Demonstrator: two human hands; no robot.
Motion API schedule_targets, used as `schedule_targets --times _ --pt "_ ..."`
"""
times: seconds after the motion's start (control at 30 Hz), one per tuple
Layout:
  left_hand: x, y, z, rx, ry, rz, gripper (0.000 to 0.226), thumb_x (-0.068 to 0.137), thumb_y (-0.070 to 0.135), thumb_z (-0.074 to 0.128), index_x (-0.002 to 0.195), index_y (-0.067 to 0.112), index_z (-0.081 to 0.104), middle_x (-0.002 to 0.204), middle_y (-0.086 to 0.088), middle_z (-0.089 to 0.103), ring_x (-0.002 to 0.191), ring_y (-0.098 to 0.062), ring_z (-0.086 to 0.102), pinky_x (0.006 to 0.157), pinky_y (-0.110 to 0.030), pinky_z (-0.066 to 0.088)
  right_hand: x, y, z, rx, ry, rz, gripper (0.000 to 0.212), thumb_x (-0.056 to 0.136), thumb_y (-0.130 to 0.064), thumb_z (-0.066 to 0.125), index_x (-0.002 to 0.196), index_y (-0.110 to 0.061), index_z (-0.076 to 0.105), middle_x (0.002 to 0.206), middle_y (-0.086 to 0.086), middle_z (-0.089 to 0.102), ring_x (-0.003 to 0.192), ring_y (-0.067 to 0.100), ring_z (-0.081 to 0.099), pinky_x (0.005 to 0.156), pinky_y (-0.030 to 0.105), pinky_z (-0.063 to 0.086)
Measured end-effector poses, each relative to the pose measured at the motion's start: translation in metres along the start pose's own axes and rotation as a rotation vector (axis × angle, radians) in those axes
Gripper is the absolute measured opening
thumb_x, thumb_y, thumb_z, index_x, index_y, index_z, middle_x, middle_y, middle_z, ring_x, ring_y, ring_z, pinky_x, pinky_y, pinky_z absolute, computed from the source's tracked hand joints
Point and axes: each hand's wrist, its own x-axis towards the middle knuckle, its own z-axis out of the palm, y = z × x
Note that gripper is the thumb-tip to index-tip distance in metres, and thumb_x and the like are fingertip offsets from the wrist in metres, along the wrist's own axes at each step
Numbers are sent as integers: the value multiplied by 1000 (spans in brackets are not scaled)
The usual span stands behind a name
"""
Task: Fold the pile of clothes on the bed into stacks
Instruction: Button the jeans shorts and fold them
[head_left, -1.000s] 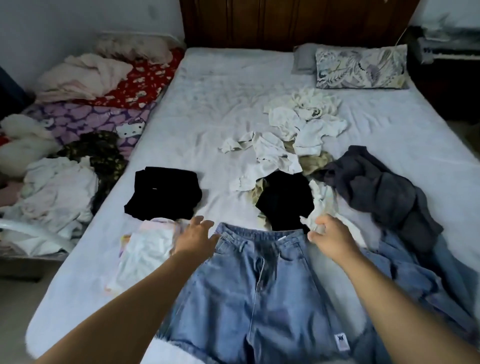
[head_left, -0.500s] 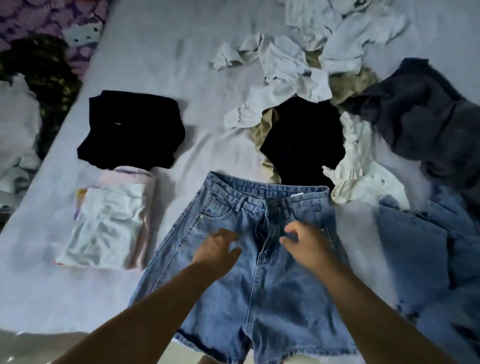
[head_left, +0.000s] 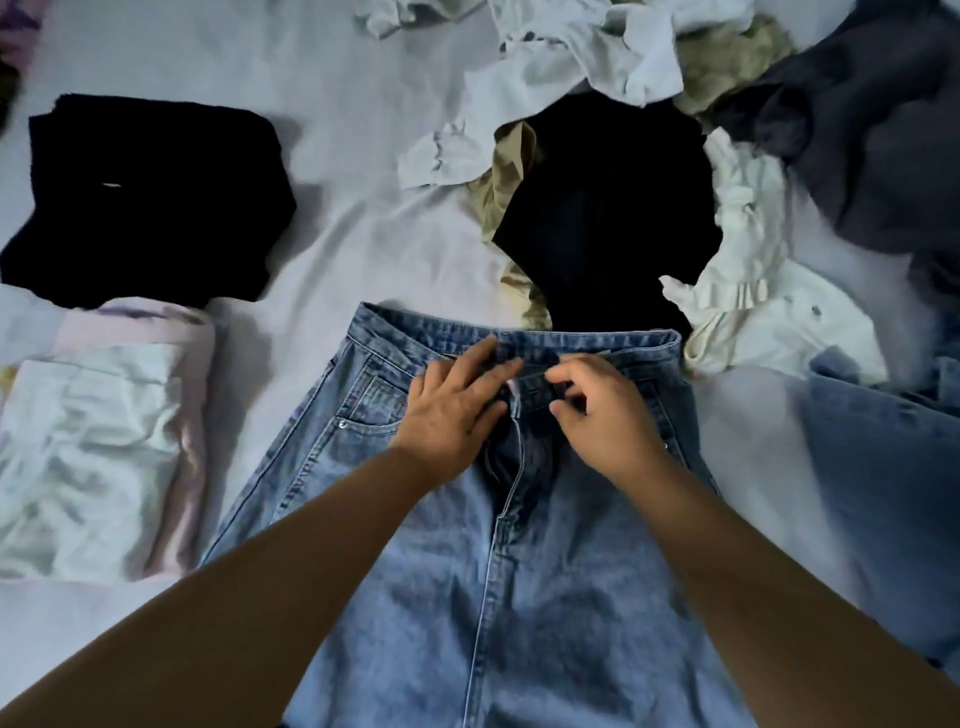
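Light blue denim shorts (head_left: 545, 571) lie flat on the bed, waistband away from me. My left hand (head_left: 452, 410) rests on the waistband left of the fly, fingers fairly straight. My right hand (head_left: 602, 410) has its fingers curled at the waistband button area and pinches the denim there. Left of the shorts lie a folded black garment (head_left: 145, 197) and a folded white and pink stack (head_left: 98, 441). Behind the shorts the unfolded pile holds a black garment (head_left: 608, 218), white clothes (head_left: 576, 62) and an olive piece (head_left: 506, 187).
A dark grey garment (head_left: 872, 135) lies at the far right, another denim item (head_left: 883, 483) at the right edge, and a crumpled white top (head_left: 769, 306) between them. The pale bed sheet (head_left: 363, 171) shows between the folded stacks and the pile.
Both hands moved from the outer waistband corners inward, then up to the fly and button. The view dropped closer to the shorts.
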Motion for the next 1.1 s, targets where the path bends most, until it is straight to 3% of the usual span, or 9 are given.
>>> schedule_targets --times 0.17,0.33,0.4,0.47,0.53,0.63,0.8,0.93,1.1 --pt "10 -6 -7 -53 46 -5 55 82 60 35 110 18 59 131 4 54 124 -22 35 100 -32 14 7 12 -2 -48 -129 -51 52 94 -3 50 142 -24 41 154 -10 27 134 16 38 102 28 36" --pt "14 -2 -17 38 125 68 35 89 50 39 83 17 49 67 -2 58 70 -23 57 99 -36 28 20 1 -6 -333 -278 -72 62 96 -14 51 149 -24 22 153 0 25 132 25 36 101 38 40" --pt "18 2 -23 57 120 58 27 93 44 45 82 20 42 60 1 51 58 -22 50 92 -37 38 22 1 -10 -467 -290 -33 46 96 -22 53 138 -17 37 141 7 35 120 29 44 90 38 43" --pt "20 1 -26 93 101 27 23 95 37 50 85 19 41 59 3 49 55 -20 46 89 -34 37 19 7 -14 -496 -232 -37 16 95 -25 54 101 -12 47 112 8 44 102 29 49 74 34 38" --pt "21 0 -26 126 145 7 22 93 34 55 87 14 49 62 1 54 55 -21 50 88 -33 36 12 17 -15 -403 -147 -65 20 90 -21 57 83 -7 44 92 7 41 85 29 47 65 34 35" --pt "23 2 -17 208 212 -50 22 83 31 68 93 12 61 85 -8 63 82 -29 60 93 -43 36 2 32 -11 -299 -7 -153 14 79 -9 64 80 2 54 86 12 47 77 30 46 62 38 42" --pt "7 7 -2 245 314 52 37 78 35 60 113 22 57 131 -13 44 124 -34 36 107 -58 21 -7 45 -2 -130 87 -203 14 68 11 67 79 3 63 89 13 54 80 32 51 63 40 47" --pt "-29 -1 6 132 367 179 18 85 36 56 99 27 60 109 -3 47 97 -27 45 82 -43 37 -11 47 -2 26 131 -178 24 61 21 61 69 -2 60 86 6 47 77 27 50 61 40 45" --pt "-52 -9 18 -68 101 128 31 80 42 59 100 23 73 88 -1 57 77 -22 57 66 -38 48 -23 43 1 121 169 -160 29 61 20 60 79 -3 60 93 7 53 87 29 53 72 45 47"
